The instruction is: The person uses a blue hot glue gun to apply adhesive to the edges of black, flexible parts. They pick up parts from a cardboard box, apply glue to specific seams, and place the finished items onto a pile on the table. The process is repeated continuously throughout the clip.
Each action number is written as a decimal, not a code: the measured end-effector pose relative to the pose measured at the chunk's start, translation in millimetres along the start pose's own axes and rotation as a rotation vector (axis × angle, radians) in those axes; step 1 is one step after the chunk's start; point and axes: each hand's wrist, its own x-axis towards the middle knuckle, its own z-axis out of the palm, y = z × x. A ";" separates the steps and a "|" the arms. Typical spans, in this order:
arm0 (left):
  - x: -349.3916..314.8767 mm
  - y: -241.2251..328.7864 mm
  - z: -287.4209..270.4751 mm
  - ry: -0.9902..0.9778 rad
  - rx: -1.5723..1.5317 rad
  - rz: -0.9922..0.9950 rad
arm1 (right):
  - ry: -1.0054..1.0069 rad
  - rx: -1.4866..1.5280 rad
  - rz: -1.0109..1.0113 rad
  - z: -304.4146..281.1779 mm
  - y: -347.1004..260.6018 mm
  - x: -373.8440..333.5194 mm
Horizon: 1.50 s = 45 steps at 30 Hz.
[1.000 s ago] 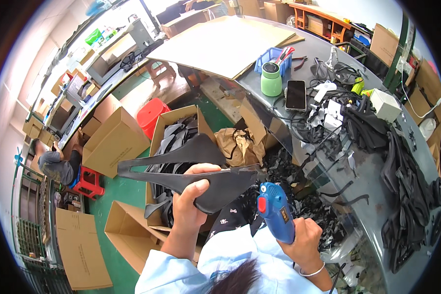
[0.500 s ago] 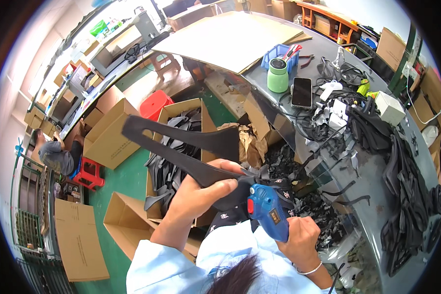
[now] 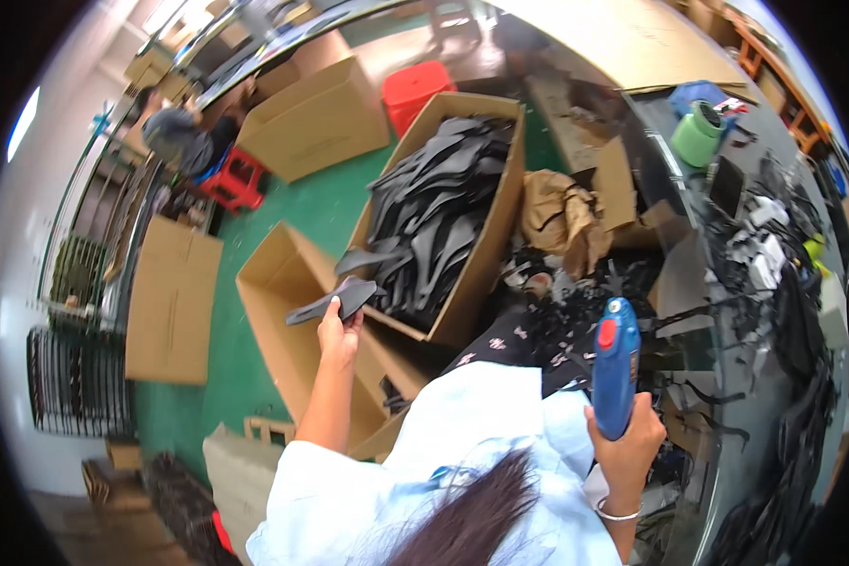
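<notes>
My left hand [image 3: 340, 328] reaches out to the left, thumb and fingers closed on a black moulded piece [image 3: 357, 295]. The piece is seen nearly edge-on, above an open cardboard box [image 3: 272, 300]. Beside that box stands a taller carton [image 3: 481, 264], filled with similar black pieces [image 3: 443, 212]. On the right, my right hand [image 3: 627, 441] grips a blue handheld power tool [image 3: 615, 377] with a red button. The tool points up and away from me, apart from the black piece; my fingers partly cover its lower end.
To the right runs a grey table [image 3: 755, 415] with black strips, scraps, a green bottle [image 3: 698, 134] and a phone [image 3: 727, 186]. Dark offcuts [image 3: 623, 274] fill the space beside my lap. A red stool [image 3: 415, 94] stands beyond the carton. Another person [image 3: 184, 137] sits far left.
My left hand has carried the black piece away from the tool, leftward over the open box. My right hand has drawn the tool to the right and turned it upward. The view has swung left.
</notes>
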 end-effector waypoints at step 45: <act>-491.2 -417.2 431.4 -1.948 1.077 1.922 | 0.526 0.197 0.501 -35.7 102.2 -58.1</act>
